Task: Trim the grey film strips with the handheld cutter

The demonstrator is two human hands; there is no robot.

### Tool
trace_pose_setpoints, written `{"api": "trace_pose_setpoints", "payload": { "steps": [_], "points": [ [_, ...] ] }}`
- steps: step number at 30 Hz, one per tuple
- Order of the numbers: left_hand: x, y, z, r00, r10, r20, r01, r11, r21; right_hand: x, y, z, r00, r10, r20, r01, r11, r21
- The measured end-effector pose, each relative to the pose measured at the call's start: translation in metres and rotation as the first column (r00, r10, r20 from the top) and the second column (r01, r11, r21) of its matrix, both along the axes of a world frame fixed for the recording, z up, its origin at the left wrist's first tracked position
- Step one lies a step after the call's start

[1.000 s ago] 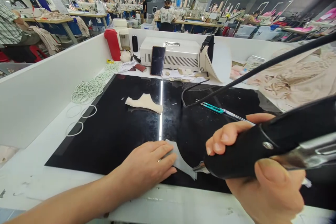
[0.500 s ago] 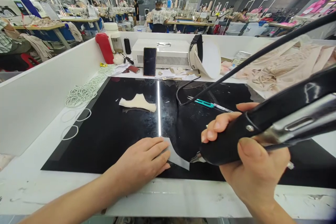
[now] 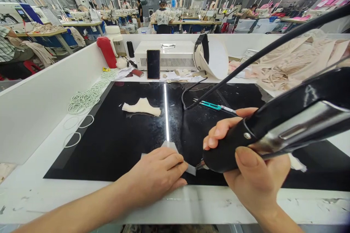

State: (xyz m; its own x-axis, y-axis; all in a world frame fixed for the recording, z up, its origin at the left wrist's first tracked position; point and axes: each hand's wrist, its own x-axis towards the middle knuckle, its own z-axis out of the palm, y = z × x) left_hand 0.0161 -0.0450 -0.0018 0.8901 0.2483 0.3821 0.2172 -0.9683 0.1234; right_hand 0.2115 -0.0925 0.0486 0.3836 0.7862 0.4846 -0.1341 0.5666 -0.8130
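Observation:
My left hand [image 3: 161,169] lies flat over a pale, thin piece of material [image 3: 190,169], fingers stretched out and holding it down on the black mat [image 3: 109,145]. Much of the piece is hidden beneath my palm; its edges show above and to the right of my fingers. My right hand [image 3: 254,167] is wrapped round a black corded hand tool [image 3: 222,158] with a silver lever along its side. The tool's small metal tip [image 3: 201,165] is at the piece's right corner; whether it touches cannot be made out. Farther off lies a cream cut piece [image 3: 141,107].
Teal-handled snips [image 3: 210,105] lie beyond my right hand, under the tool's black cable [image 3: 235,78]. A phone [image 3: 153,64] leans on a white vented box [image 3: 169,56]. Pale green cord loops [image 3: 84,98] lie left; beige fabric strips [image 3: 290,62] are heaped right. Low walls edge the table.
My left hand has slid slightly right and covers more of the pale piece, which has shifted under it. My right hand and the tool have moved slightly left, tip still at the corner.

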Motion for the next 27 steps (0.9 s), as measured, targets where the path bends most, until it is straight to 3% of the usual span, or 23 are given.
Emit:
{"api": "trace_pose_setpoints", "payload": {
  "steps": [27],
  "points": [
    [-0.0018,0.0009,-0.0004,1.0,-0.003,-0.009,0.003,1.0,0.022,-0.0056,-0.0041,0.0013,1.0,0.016,0.003,-0.016,1.0,0.01]
  ]
}}
